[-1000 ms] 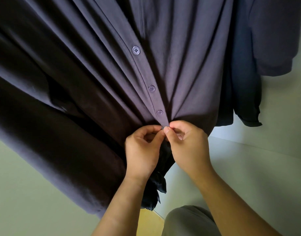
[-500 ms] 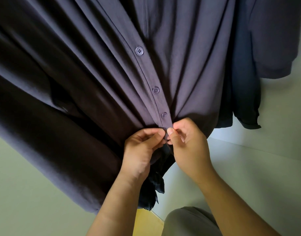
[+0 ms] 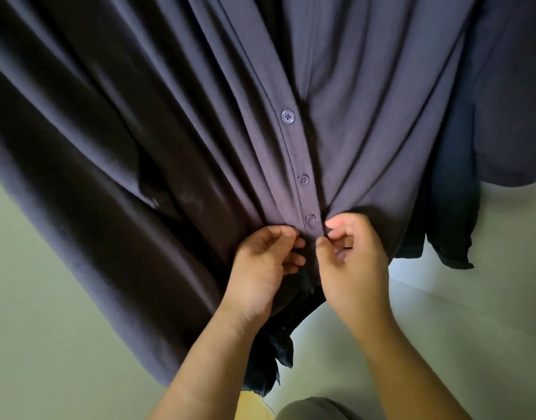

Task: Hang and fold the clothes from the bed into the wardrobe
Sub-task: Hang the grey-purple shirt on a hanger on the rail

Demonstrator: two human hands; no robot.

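Left hand (image 3: 265, 268) pinches the hanging dark purple-grey button-front fabric shirt (image 3: 169, 147) near its hem, at 7 o'clock from the lowest button (image 3: 310, 218). At 5 o'clock from that button, the right hand (image 3: 353, 265) pinches the cloth between thumb and forefinger. The shirt hangs against the pale wardrobe wall (image 3: 488, 313), with a dark navy garment (image 3: 454, 213) just beside it at 3 o'clock.

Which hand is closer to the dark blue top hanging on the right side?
Right. The right hand pinches the purple shirt just left of the dark blue top; the left hand pinches the same shirt farther left still.
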